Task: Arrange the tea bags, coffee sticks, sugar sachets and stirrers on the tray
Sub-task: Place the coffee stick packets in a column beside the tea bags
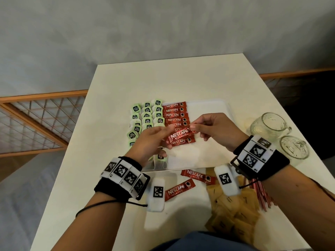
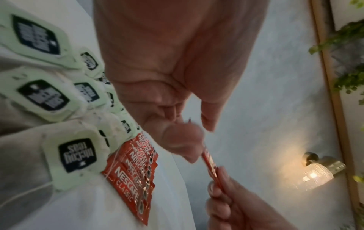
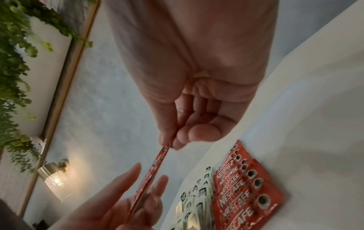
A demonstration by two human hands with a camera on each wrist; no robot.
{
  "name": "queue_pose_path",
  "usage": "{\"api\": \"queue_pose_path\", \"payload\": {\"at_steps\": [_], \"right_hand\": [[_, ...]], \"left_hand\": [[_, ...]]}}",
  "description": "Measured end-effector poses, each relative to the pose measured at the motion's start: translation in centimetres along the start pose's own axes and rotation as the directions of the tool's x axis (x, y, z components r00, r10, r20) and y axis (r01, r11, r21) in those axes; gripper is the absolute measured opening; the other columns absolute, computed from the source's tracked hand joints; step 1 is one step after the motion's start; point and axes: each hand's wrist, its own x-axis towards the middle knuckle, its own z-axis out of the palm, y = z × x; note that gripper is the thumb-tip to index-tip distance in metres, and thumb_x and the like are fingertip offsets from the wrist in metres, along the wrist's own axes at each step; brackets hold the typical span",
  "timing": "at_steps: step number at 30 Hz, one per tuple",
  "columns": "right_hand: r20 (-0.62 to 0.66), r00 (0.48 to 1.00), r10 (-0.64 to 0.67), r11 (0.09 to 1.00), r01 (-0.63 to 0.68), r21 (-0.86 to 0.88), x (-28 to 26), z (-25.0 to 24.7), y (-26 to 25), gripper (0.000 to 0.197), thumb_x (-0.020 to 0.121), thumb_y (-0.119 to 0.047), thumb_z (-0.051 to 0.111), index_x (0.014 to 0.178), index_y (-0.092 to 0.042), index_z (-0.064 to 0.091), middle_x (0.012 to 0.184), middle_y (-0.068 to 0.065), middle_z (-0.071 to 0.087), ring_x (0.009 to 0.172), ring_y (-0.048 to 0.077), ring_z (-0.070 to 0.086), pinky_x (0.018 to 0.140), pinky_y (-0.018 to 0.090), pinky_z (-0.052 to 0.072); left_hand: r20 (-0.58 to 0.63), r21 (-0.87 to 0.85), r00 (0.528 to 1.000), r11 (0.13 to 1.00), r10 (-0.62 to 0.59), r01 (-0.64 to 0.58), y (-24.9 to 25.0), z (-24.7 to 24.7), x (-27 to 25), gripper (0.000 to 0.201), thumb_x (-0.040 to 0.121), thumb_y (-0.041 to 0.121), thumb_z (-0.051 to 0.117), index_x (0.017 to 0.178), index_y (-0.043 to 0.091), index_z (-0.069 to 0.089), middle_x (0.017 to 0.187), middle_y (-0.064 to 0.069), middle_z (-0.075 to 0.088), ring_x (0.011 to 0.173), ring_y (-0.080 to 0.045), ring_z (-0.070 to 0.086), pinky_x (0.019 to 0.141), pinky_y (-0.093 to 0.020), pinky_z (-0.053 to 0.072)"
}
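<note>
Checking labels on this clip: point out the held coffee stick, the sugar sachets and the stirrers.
held coffee stick [image 1: 181,134], head view, printed middle.
sugar sachets [image 1: 233,214], head view, middle of brown pile.
stirrers [image 1: 261,193], head view, middle of red bundle.
</note>
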Motion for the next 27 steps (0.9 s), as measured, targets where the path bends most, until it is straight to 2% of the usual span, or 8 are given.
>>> {"api": "queue_pose_path", "payload": {"at_steps": [3, 5, 10, 13, 15, 18, 23, 27], "right_hand": [[-0.059, 0.998, -0.007, 0.999, 0.010, 0.042, -0.1, -0.7, 0.4, 0.004, 0.081, -0.009, 0.074, 0.082, -0.008, 0.070, 0.079, 0.013, 0.070, 0.053, 0.010, 0.054, 0.052, 0.020, 0.048], [-0.045, 0.999, -0.006, 1.000, 0.007, 0.020, -0.2, -0.9, 0.5, 0.006, 0.082, -0.010, 0.074, 0.085, -0.006, 0.071, 0.080, 0.013, 0.071, 0.054, 0.010, 0.055, 0.053, 0.020, 0.048], [-0.004, 0.999, 0.036, 0.980, -0.036, -0.196, 0.0, -1.5, 1.4, 0.003, 0.083, -0.016, 0.073, 0.084, -0.013, 0.073, 0.073, -0.001, 0.069, 0.060, 0.008, 0.057, 0.053, 0.018, 0.047], [-0.019, 0.995, 0.096, 0.965, -0.098, -0.243, -0.2, -1.7, 2.7, 0.004, 0.082, -0.014, 0.074, 0.083, -0.010, 0.074, 0.066, -0.009, 0.068, 0.052, -0.002, 0.056, 0.047, 0.012, 0.041], [-0.013, 0.990, 0.138, 0.948, -0.136, -0.287, -0.3, -1.2, 3.9, 0.003, 0.080, -0.015, 0.077, 0.078, -0.013, 0.074, 0.070, -0.008, 0.071, 0.060, -0.001, 0.060, 0.053, 0.015, 0.044], [-0.056, 0.982, 0.178, 0.929, -0.187, -0.320, 0.0, -0.3, 5.4, 0.010, 0.077, -0.019, 0.079, 0.071, -0.018, 0.071, 0.077, -0.002, 0.073, 0.070, 0.011, 0.063, 0.059, 0.022, 0.045], [-0.107, 0.971, 0.213, 0.905, -0.237, -0.352, 1.2, 0.7, 5.6, 0.019, 0.076, -0.025, 0.081, 0.072, -0.012, 0.067, 0.073, 0.001, 0.072, 0.065, 0.012, 0.062, 0.062, 0.026, 0.047], [-0.122, 0.964, 0.236, 0.889, -0.265, -0.372, 2.1, 1.2, 5.7, 0.023, 0.074, -0.029, 0.082, 0.071, -0.013, 0.065, 0.072, 0.001, 0.072, 0.064, 0.014, 0.062, 0.068, 0.032, 0.053]], "left_hand": [[-0.013, -0.004, 0.999, 0.999, 0.036, -0.036, -0.5, -0.3, -0.1, 0.020, 0.081, 0.011, 0.075, 0.101, 0.012, 0.073, 0.085, -0.005, 0.073, 0.066, -0.009, 0.065, 0.050, -0.021, 0.054], [-0.055, -0.013, 0.997, 0.998, 0.055, -0.056, -0.5, -0.4, 0.1, 0.017, 0.081, 0.007, 0.074, 0.096, 0.013, 0.074, 0.083, -0.005, 0.074, 0.070, -0.012, 0.065, 0.051, -0.020, 0.055], [-0.095, 0.086, 0.992, 0.993, 0.089, -0.081, -0.4, -1.1, 0.1, 0.012, 0.089, 0.012, 0.068, 0.098, 0.014, 0.076, 0.081, 0.000, 0.074, 0.072, -0.008, 0.064, 0.060, -0.024, 0.058], [-0.153, 0.073, 0.983, 0.993, 0.103, -0.092, -0.3, -1.7, 0.0, 0.011, 0.091, 0.011, 0.065, 0.098, 0.011, 0.074, 0.079, 0.000, 0.072, 0.070, -0.011, 0.064, 0.054, -0.021, 0.054], [-0.157, 0.038, 0.983, 0.996, 0.092, -0.087, -0.2, -1.8, 0.0, 0.011, 0.092, 0.010, 0.064, 0.099, 0.010, 0.073, 0.080, -0.002, 0.072, 0.068, -0.014, 0.065, 0.052, -0.021, 0.053], [-0.154, 0.040, 0.983, 0.995, 0.096, -0.091, -0.3, -1.8, -0.2, 0.012, 0.092, 0.009, 0.063, 0.100, 0.008, 0.071, 0.079, -0.001, 0.072, 0.064, -0.013, 0.065, 0.051, -0.021, 0.052], [-0.141, 0.066, 0.985, 0.994, 0.099, -0.090, -0.5, -1.8, 0.1, 0.012, 0.092, 0.008, 0.062, 0.101, 0.009, 0.070, 0.077, 0.000, 0.071, 0.064, -0.013, 0.066, 0.051, -0.022, 0.052], [-0.136, 0.083, 0.986, 0.993, 0.099, -0.089, -0.6, -1.8, 0.2, 0.012, 0.091, 0.007, 0.063, 0.100, 0.009, 0.071, 0.075, 0.002, 0.071, 0.064, -0.014, 0.066, 0.053, -0.023, 0.052]]}}
